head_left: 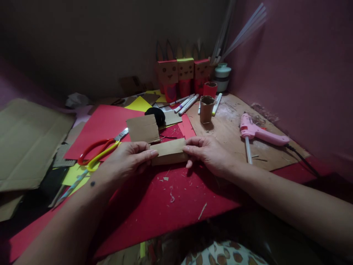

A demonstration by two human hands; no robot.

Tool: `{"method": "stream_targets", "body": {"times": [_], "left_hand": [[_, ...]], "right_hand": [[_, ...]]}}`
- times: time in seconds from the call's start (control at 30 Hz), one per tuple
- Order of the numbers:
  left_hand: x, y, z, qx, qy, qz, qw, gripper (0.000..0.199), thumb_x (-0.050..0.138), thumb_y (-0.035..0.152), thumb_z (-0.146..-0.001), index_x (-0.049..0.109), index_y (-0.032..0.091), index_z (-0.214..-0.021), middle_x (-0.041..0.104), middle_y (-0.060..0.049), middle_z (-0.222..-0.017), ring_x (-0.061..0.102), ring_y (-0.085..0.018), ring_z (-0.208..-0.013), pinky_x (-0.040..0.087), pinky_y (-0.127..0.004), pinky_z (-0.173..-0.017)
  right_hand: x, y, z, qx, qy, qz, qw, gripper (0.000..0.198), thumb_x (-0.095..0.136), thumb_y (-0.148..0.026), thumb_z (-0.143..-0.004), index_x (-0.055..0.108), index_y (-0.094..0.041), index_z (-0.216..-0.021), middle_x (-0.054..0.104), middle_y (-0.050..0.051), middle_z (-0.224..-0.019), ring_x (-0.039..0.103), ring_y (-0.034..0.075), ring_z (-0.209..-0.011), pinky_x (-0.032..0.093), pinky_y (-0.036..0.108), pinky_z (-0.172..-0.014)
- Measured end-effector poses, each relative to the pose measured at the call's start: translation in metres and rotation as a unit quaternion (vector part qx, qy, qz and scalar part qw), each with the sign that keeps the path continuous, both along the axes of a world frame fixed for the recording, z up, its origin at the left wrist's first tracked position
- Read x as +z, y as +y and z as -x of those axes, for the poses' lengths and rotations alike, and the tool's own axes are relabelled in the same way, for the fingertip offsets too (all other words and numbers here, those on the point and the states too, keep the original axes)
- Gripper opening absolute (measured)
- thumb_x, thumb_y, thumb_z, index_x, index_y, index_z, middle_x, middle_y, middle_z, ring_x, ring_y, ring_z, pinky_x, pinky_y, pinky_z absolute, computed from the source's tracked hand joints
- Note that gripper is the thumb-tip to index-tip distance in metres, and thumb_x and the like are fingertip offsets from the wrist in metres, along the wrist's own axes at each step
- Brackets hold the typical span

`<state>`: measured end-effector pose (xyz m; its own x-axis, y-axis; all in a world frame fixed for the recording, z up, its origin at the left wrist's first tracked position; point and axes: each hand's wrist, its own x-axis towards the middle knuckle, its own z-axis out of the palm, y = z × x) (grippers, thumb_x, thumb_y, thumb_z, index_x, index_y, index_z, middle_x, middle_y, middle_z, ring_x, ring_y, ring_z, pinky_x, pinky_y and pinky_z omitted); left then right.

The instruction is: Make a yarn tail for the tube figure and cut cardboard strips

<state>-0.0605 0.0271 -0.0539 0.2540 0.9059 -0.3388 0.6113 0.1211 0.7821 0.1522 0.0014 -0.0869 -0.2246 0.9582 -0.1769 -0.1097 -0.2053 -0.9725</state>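
A folded strip of brown cardboard [168, 148] is held level just above the red tabletop, one end in each hand. My left hand [132, 156] pinches its left end, thumb on top. At the right end, my right hand [205, 152] grips with thumb and index finger, while another fingertip hangs below. Behind the strip lies a square piece of cardboard [143, 129]. Scissors [102, 147] with red and yellow handles rest to the left, partly behind my left hand. An open cardboard tube [207, 110] stands upright beyond my right hand.
A pink glue gun [260, 130] with a glue stick lies at right, its cord trailing. Markers [189, 105], red paper [102, 125] and a black round object [156, 116] lie farther back. Several box-headed figures [186, 70] stand at the wall. Large cardboard [30, 143] leans at left.
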Motion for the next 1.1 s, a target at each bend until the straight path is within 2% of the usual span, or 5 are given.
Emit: {"method": "stream_targets", "body": {"times": [0.23, 0.4, 0.5, 0.8, 1.1], "left_hand": [[0.002, -0.002, 0.000, -0.009, 0.011, -0.011, 1.000, 0.034, 0.060, 0.044, -0.075, 0.051, 0.016, -0.057, 0.046, 0.005, -0.047, 0.036, -0.006, -0.045, 0.024, -0.019, -0.045], [0.004, -0.006, -0.004, 0.018, -0.029, -0.006, 0.999, 0.032, 0.062, 0.043, -0.074, 0.052, 0.016, -0.058, 0.041, 0.005, -0.046, 0.034, -0.005, -0.042, 0.021, -0.018, -0.041], [0.001, -0.006, -0.006, 0.042, -0.068, 0.009, 0.997, 0.032, 0.062, 0.043, -0.074, 0.054, 0.016, -0.060, 0.042, 0.005, -0.042, 0.034, -0.005, -0.037, 0.021, -0.017, -0.037], [-0.003, -0.012, -0.015, 0.094, -0.164, 0.036, 0.981, 0.019, 0.062, 0.032, -0.077, 0.060, 0.013, -0.080, 0.061, -0.003, -0.051, 0.052, -0.011, -0.037, 0.044, -0.021, -0.038], [0.001, -0.017, -0.022, 0.121, -0.144, -0.005, 0.982, 0.021, 0.057, 0.029, -0.081, 0.062, 0.008, -0.086, 0.065, -0.006, -0.053, 0.058, -0.012, -0.041, 0.048, -0.020, -0.045]], "right_hand": [[-0.004, 0.003, 0.000, 0.000, 0.019, 0.029, 0.999, 0.012, 0.059, -0.021, -0.079, 0.058, -0.014, -0.069, 0.057, -0.001, -0.062, 0.057, 0.007, -0.040, 0.036, 0.017, -0.035], [-0.005, 0.003, 0.000, -0.001, 0.001, 0.015, 1.000, 0.015, 0.058, -0.030, -0.081, 0.059, -0.016, -0.077, 0.061, 0.002, -0.069, 0.060, 0.009, -0.042, 0.029, 0.015, -0.028], [-0.002, 0.002, 0.002, -0.006, 0.002, 0.013, 1.000, 0.017, 0.058, -0.031, -0.081, 0.060, -0.015, -0.077, 0.061, 0.003, -0.069, 0.060, 0.010, -0.043, 0.036, 0.016, -0.030], [-0.002, 0.002, 0.004, -0.031, 0.011, 0.005, 0.999, 0.015, 0.060, -0.030, -0.078, 0.061, -0.015, -0.074, 0.058, 0.002, -0.068, 0.057, 0.009, -0.047, 0.052, 0.021, -0.041], [-0.006, 0.003, 0.005, -0.034, 0.019, -0.011, 0.999, 0.019, 0.063, -0.033, -0.075, 0.059, -0.016, -0.069, 0.055, 0.002, -0.069, 0.056, 0.011, -0.056, 0.057, 0.026, -0.047]]}}
